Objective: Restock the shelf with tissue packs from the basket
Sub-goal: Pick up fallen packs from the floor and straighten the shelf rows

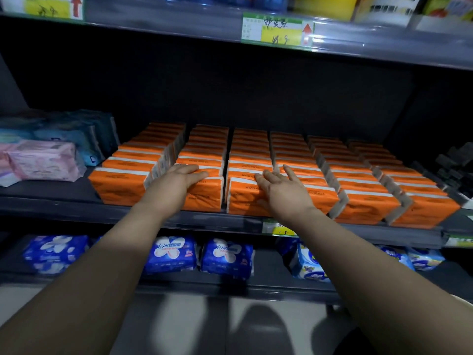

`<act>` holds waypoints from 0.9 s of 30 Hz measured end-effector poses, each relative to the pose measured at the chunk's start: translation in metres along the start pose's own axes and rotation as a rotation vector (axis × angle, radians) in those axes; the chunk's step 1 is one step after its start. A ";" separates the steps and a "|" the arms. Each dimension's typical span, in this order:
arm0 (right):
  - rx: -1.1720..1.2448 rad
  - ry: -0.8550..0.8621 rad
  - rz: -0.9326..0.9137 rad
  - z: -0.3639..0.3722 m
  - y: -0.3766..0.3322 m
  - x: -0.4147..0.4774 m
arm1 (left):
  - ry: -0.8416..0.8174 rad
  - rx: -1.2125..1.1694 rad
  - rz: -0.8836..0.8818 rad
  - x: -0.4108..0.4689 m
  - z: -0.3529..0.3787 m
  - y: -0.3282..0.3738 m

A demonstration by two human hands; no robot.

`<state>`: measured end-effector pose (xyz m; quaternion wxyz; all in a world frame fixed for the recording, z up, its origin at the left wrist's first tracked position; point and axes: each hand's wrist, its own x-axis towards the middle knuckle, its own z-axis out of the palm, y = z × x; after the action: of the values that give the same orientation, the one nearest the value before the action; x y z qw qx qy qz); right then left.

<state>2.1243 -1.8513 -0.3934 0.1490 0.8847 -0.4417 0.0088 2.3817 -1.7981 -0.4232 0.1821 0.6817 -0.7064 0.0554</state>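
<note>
Packs (pixel 363 201) of orange tissue filled the shelf (pixel 64 204) in six rows running from its front edge to its back, each pack standing on edge. The left hand (pixel 179 180) lay palm down on the front pack of the second row from the shelf's left end, fingers straight and close together across the pack's top, gripping nothing. The right hand (pixel 280 190) lay palm down over the front pack of the third row, fingers straight and spread, their tips reaching toward the fourth row; it too held nothing. Both forearms reached up to the shelf from below its front edge. At the shelf's left end, near the first row, sat pink bags (pixel 43 161) at the front and teal bags (pixel 87 134) behind them. At its right end stood black items (pixel 455 162), too dark to make out. A yellow tag (pixel 281 229) hung on the shelf's front edge, just under the right wrist. Below the shelf lay blue bags (pixel 171 254) in a row. Above it, an upper tag (pixel 277 30) carried a red arrow.
</note>
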 end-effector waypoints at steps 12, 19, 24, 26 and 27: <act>-0.021 -0.036 0.016 -0.005 -0.006 0.005 | -0.035 -0.118 -0.280 -0.007 -0.011 0.012; -0.001 -0.040 -0.012 -0.013 -0.009 0.005 | 0.028 -0.269 -0.354 -0.002 -0.013 0.017; 0.136 -0.037 0.102 -0.012 -0.010 0.010 | 0.004 -0.260 -0.350 -0.001 -0.013 0.017; 0.189 -0.034 0.110 -0.013 -0.010 0.010 | 0.001 -0.274 -0.354 -0.002 -0.012 0.016; 0.199 -0.010 0.087 -0.012 -0.009 0.008 | 0.005 -0.277 -0.353 -0.002 -0.012 0.016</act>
<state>2.1379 -1.8490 -0.3828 0.0578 0.8750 -0.4776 0.0547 2.3685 -1.7911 -0.4099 0.2825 0.7633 -0.5764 -0.0732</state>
